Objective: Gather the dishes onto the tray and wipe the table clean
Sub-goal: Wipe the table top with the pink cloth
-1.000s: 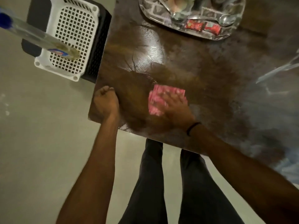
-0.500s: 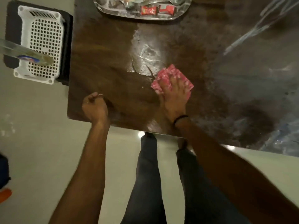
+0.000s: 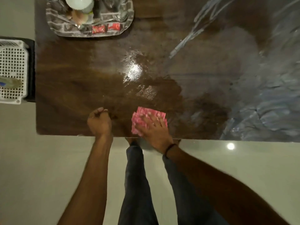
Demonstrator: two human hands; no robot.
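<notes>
A pink cloth (image 3: 142,116) lies on the dark wooden table (image 3: 78,75) near its front edge. My right hand (image 3: 154,129) presses flat on the cloth with straight fingers. To its left, my left hand (image 3: 99,122) rests on the table as a loose fist, fingers curled and holding nothing. A silver patterned tray (image 3: 55,25) sits at the far left of the table; it holds a white bowl (image 3: 79,3), spoons and two red packets (image 3: 105,28). Wet streaks shine across the middle of the table.
A white perforated basket (image 3: 13,70) stands on a black stand left of the table, with a clear bottle lying on it. Crinkled clear plastic (image 3: 267,98) covers the table's right side. My legs stand on the pale floor below the front edge.
My right hand has drawn the pink cloth back toward the front edge of the table. The view has shifted, so the tray now shows more fully. My left hand stays fisted near the edge.
</notes>
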